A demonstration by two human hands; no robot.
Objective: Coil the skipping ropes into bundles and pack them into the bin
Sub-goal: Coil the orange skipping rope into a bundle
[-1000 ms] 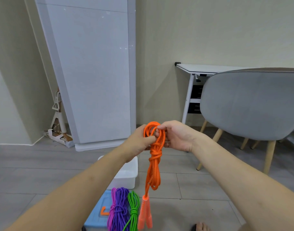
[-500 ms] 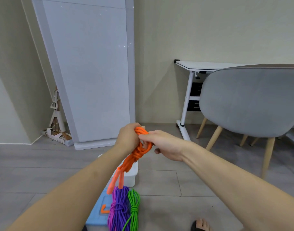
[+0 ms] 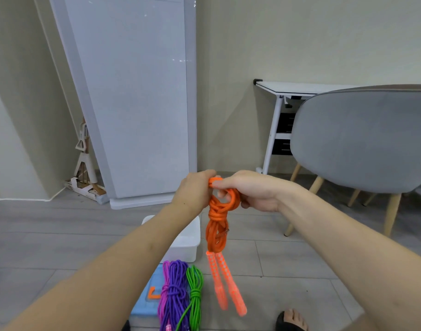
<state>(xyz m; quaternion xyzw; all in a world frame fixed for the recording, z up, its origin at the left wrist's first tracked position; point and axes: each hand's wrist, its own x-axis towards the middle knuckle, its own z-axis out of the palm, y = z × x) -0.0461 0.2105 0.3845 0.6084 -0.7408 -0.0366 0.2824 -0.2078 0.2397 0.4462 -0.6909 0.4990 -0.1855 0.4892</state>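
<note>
— Orange rope [image 3: 216,218]: where do you have it?

— Up in the air in front of me, between both hands. My left hand [image 3: 195,192] is curled round the top loop, and my right hand [image 3: 250,192] pinches the same loop from the other side, fingers hooked into the coil just under it. The two hands are nearly touching.

— Why hold it so high?

— I judge it lets the bundle hang straight, so the wrap around its middle can be cinched while the two orange handles [image 3: 225,283] dangle free below.

— And the rest?

— Below my left forearm, the pink [image 3: 164,292], purple [image 3: 176,287] and green [image 3: 195,290] ropes lie bundled side by side on a blue lid [image 3: 145,304].

— The bin?

— The white bin [image 3: 185,242] sits on the floor beneath my left wrist, just beyond those bundles. It's close, so I expect the drop to be short once the knot holds.
</note>
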